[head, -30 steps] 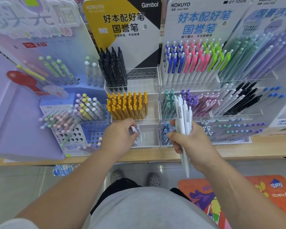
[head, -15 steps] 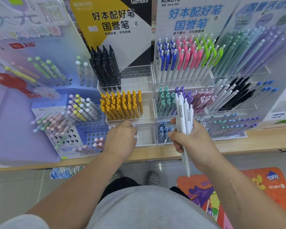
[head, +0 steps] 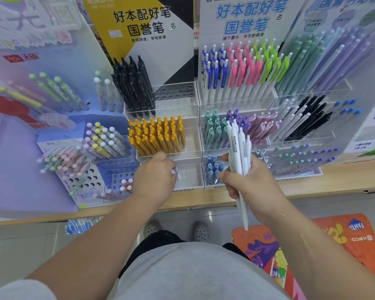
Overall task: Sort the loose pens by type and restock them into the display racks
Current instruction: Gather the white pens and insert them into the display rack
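- Several white pens (head: 236, 146) are gripped as a bundle in the right hand (head: 256, 187), with fingers and thumb curled round the barrels. The clip ends stand above the fist and one tip points down below it.
- The bundle is held in front of the blue-signed rack (head: 273, 98), before its rows of teal pens (head: 212, 128) and purple pens (head: 236, 118).
- The left hand (head: 154, 180) is held back upward at the lowest clear compartment (head: 189, 180) of the yellow-signed rack (head: 178, 105), just below the yellow pens (head: 158, 137).
- Its fingers are bent downward and mostly hidden by the back of the hand. A small white piece (head: 173, 171) is seen at the fingertips, but whether anything is pinched there cannot be told.
- Black pens (head: 134, 87) are stood in the top tier, above the yellow ones.
- Light-blue pens (head: 213, 169) are stood in the lowest compartment of the blue-signed rack, between the two hands.
- Both racks are set on a wooden shelf (head: 312, 184).
- An orange mat (head: 344, 239) is seen on the floor beside the right forearm.
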`<state>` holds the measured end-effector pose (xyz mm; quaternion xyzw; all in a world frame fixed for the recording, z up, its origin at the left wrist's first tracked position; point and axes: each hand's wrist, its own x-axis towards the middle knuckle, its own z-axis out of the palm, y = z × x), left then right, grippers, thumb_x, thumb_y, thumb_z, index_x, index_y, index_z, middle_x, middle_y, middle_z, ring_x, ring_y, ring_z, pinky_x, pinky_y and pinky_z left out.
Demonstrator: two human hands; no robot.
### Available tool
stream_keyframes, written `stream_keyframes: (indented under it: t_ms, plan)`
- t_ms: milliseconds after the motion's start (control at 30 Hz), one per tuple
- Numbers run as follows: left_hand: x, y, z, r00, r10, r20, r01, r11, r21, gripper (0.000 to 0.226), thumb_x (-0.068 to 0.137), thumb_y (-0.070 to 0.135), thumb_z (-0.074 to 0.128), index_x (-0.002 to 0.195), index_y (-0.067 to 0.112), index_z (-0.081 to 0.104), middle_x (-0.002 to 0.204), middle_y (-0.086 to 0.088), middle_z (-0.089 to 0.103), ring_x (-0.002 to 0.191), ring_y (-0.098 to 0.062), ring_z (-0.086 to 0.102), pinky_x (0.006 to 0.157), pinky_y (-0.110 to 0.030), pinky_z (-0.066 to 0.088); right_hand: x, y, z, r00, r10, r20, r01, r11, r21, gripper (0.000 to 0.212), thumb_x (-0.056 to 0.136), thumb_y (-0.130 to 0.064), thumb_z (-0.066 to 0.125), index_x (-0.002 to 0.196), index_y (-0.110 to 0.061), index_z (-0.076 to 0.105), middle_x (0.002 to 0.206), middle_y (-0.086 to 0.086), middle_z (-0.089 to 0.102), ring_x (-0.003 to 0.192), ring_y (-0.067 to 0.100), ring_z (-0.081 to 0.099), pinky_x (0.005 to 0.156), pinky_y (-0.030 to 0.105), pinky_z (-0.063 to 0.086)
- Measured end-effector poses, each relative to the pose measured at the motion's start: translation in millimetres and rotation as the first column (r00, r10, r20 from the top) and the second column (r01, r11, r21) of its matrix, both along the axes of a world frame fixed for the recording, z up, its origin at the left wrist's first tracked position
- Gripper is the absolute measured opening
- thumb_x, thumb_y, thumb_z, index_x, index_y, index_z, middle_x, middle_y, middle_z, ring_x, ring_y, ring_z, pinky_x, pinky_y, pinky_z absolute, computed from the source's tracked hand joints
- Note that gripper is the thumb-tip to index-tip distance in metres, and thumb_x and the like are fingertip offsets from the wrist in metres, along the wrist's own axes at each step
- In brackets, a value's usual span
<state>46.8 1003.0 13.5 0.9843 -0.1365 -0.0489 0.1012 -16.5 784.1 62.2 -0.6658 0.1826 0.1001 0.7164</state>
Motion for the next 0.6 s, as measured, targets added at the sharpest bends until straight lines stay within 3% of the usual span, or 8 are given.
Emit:
stream_keyframes:
  t_ms: [133,267,367,433,467,533,567,600]
  plan:
    - [3.3,-1.9,-2.1,0.999,-0.049,-0.011,0.049,0.998,0.033,0.019,0.091,0.025,0.064,0.103,0.016,0.075,0.099,-0.003,0.057,0.085,-0.027,0.061,0.066,-0.034,0.049,-0.7,-0.4,-0.4,1.000,0.004,0.000,-0.004,1.000,-0.004,0.030,0.085,0.001,0.069,0.111,-0.011,0.058,0.063,0.008,0.049,0.053,0.022,0.042,0.052,0.036,0.038]
    - [4.6,-1.3,-4.3,0.997,-0.083,-0.003,0.083,0.996,0.032,0.022,0.091,0.027,0.064,0.109,0.018,0.073,0.102,-0.003,0.059,0.088,-0.027,0.062,0.067,-0.034,0.047,-2.6,-1.2,-2.3,1.000,0.009,0.003,-0.009,1.000,-0.006,0.030,0.084,0.000,0.069,0.110,-0.006,0.057,0.062,0.008,0.048,0.054,0.022,0.042,0.052,0.036,0.038]
    - [-0.4,0.6,1.5,0.999,-0.046,-0.012,0.045,0.996,-0.071,0.035,0.086,0.038,0.072,0.116,0.021,0.070,0.103,-0.001,0.060,0.090,-0.026,0.062,0.068,-0.034,0.047,-3.5,0.1,-1.1,1.000,0.019,-0.006,-0.019,1.000,0.007,0.037,0.077,-0.004,0.071,0.110,0.000,0.054,0.065,0.011,0.047,0.055,0.023,0.043,0.051,0.035,0.038]
    - [-6.5,0.3,11.7,0.999,0.021,-0.028,-0.027,0.973,-0.227,0.034,0.084,0.042,0.074,0.113,0.023,0.071,0.095,0.004,0.058,0.085,-0.021,0.060,0.069,-0.035,0.050,-3.0,2.5,1.3,0.999,0.049,-0.011,-0.049,0.998,0.028,0.037,0.074,-0.003,0.068,0.108,0.001,0.053,0.065,0.011,0.048,0.055,0.024,0.042,0.052,0.036,0.037]
    - [-8.9,-1.5,20.8,0.993,0.068,-0.096,-0.099,0.924,-0.370,0.029,0.084,0.043,0.073,0.107,0.026,0.072,0.090,0.005,0.059,0.082,-0.018,0.060,0.069,-0.036,0.051,-2.5,4.0,2.8,0.997,0.074,-0.014,-0.074,0.996,0.045,0.037,0.073,-0.003,0.067,0.107,-0.002,0.055,0.065,0.013,0.049,0.055,0.024,0.042,0.053,0.037,0.037]
    - [-11.9,-8.8,48.0,0.903,0.109,-0.416,-0.381,0.651,-0.656,0.015,0.086,0.042,0.071,0.094,0.030,0.074,0.086,0.005,0.067,0.077,-0.016,0.062,0.066,-0.035,0.053,-1.0,8.7,6.7,0.990,0.144,-0.014,-0.141,0.984,0.106,0.041,0.070,-0.002,0.063,0.110,-0.008,0.057,0.066,0.016,0.048,0.055,0.024,0.041,0.054,0.036,0.036]
    - [-13.4,-12.8,61.5,0.822,0.055,-0.567,-0.513,0.505,-0.694,0.011,0.089,0.038,0.070,0.092,0.029,0.076,0.085,0.005,0.070,0.074,-0.015,0.062,0.064,-0.032,0.052,-0.3,12.0,8.9,0.984,0.178,-0.007,-0.175,0.973,0.148,0.043,0.071,0.000,0.062,0.113,-0.008,0.056,0.066,0.016,0.048,0.055,0.024,0.041,0.053,0.034,0.036]
    - [-15.1,-15.9,72.7,0.769,-0.014,-0.640,-0.570,0.439,-0.695,0.009,0.091,0.033,0.069,0.092,0.028,0.077,0.084,0.006,0.071,0.072,-0.014,0.060,0.062,-0.030,0.051,0.5,15.4,11.5,0.978,0.208,0.002,-0.204,0.961,0.187,0.044,0.071,0.001,0.061,0.114,-0.008,0.055,0.066,0.014,0.048,0.055,0.023,0.041,0.051,0.033,0.036]
